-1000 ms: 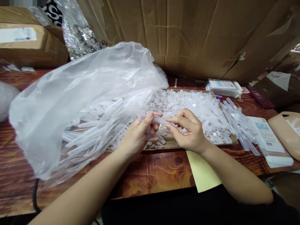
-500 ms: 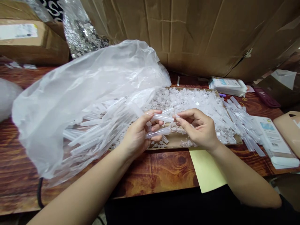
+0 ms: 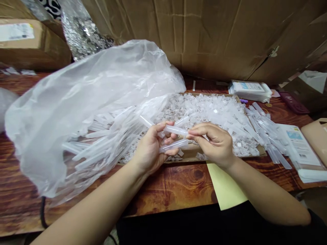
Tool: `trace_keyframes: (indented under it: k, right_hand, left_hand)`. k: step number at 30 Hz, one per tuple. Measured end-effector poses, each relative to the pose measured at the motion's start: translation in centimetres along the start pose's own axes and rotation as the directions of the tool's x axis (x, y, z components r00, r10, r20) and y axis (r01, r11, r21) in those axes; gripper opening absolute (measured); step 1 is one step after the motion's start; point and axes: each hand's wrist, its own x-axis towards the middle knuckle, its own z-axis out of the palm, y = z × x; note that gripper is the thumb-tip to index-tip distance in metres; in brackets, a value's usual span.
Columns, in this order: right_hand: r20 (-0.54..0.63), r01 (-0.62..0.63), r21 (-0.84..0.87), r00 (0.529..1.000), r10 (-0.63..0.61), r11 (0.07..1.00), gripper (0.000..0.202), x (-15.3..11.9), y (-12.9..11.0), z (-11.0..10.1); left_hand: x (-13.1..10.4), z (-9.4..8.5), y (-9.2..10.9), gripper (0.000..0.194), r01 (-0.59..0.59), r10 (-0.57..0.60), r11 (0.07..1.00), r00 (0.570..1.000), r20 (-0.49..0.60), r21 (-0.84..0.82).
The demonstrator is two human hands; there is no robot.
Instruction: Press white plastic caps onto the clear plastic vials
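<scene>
My left hand (image 3: 152, 148) holds a translucent plastic tube (image 3: 176, 130) between thumb and fingers, and a second tube (image 3: 173, 146) lies lower across its fingers. My right hand (image 3: 213, 141) pinches the right end of the upper tube with thumb and fingertips. Both hands are over the front of a shallow cardboard tray (image 3: 190, 158) heaped with small clear plastic pieces (image 3: 201, 105). To the left, a large translucent bag (image 3: 102, 78) spreads over many more tubes (image 3: 94, 149).
Several loose tubes (image 3: 268, 136) lie right of the tray, near packaged cards (image 3: 301, 146) and a dark red phone-like object (image 3: 293, 102). Yellow paper (image 3: 226, 187) hangs over the front edge of the wooden table (image 3: 173, 190). Large cardboard (image 3: 204, 41) stands behind.
The fingers of my right hand have closed more around the end of the upper tube. The view has shifted slightly; my left hand still holds both tubes.
</scene>
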Motion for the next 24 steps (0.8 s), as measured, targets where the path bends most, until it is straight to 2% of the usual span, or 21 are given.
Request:
trace_keyframes:
  k: [3, 5, 8, 11, 13, 15, 17, 18, 20, 22, 24]
  right_hand:
    - [0.018, 0.123, -0.107, 0.992, -0.122, 0.987, 0.015, -0.2, -0.2, 0.4]
    - [0.025, 0.161, -0.146, 0.987, -0.159, 0.976, 0.017, -0.4, -0.2, 0.8]
    - [0.031, 0.146, -0.154, 0.989, -0.143, 0.977, 0.017, -0.6, 0.2, 1.4]
    - [0.062, 0.124, -0.104, 0.991, -0.118, 0.987, 0.017, -0.1, 0.5, 1.1]
    - [0.148, 0.091, -0.062, 0.986, -0.081, 0.994, 0.013, 0.6, 0.7, -0.1]
    - [0.26, 0.058, -0.104, 0.965, -0.029, 0.993, 0.006, 1.3, 0.8, -1.6]
    - [0.4, 0.066, -0.269, 0.915, 0.05, 0.961, 0.008, 1.8, 0.8, -3.0]
    - [0.479, 0.087, -0.371, 0.871, 0.111, 0.924, 0.009, 1.9, 0.9, -3.4]
    - [0.61, 0.139, -0.539, 0.745, 0.27, 0.831, 0.01, 1.7, 1.0, -3.6]
    - [0.661, 0.18, -0.621, 0.644, 0.386, 0.763, 0.008, 1.3, 1.1, -3.0]
    - [0.678, 0.214, -0.637, 0.612, 0.406, 0.741, 0.007, 1.0, 1.2, -2.5]
  left_hand:
    - [-0.2, 0.2, -0.4, 0.009, -0.057, 0.057, 0.998, 0.998, -0.039, 0.013]
    - [-0.4, 0.4, -0.7, 0.009, -0.089, 0.091, 0.996, 0.994, -0.065, 0.033]
    - [-0.5, 0.5, -1.1, 0.011, -0.119, 0.125, 0.991, 0.988, -0.092, 0.065]
    - [-0.3, 0.4, -1.1, 0.013, -0.129, 0.138, 0.987, 0.986, -0.094, 0.091]
    - [-0.1, 0.3, -1.0, 0.015, -0.125, 0.135, 0.986, 0.987, -0.085, 0.108]
    - [0.2, 0.1, -0.6, 0.016, -0.119, 0.13, 0.984, 0.988, -0.078, 0.135]
    - [0.5, -0.1, -0.2, 0.019, -0.12, 0.134, 0.978, 0.988, -0.072, 0.17]
    - [0.6, -0.3, 0.0, 0.021, -0.123, 0.137, 0.974, 0.988, -0.068, 0.188]
    - [0.7, -0.6, 0.5, 0.026, -0.118, 0.135, 0.966, 0.989, -0.06, 0.23]
    - [0.6, -0.8, 0.9, 0.03, -0.093, 0.112, 0.958, 0.992, -0.055, 0.271]
    - [0.5, -1.0, 1.1, 0.031, -0.068, 0.087, 0.955, 0.995, -0.052, 0.289]
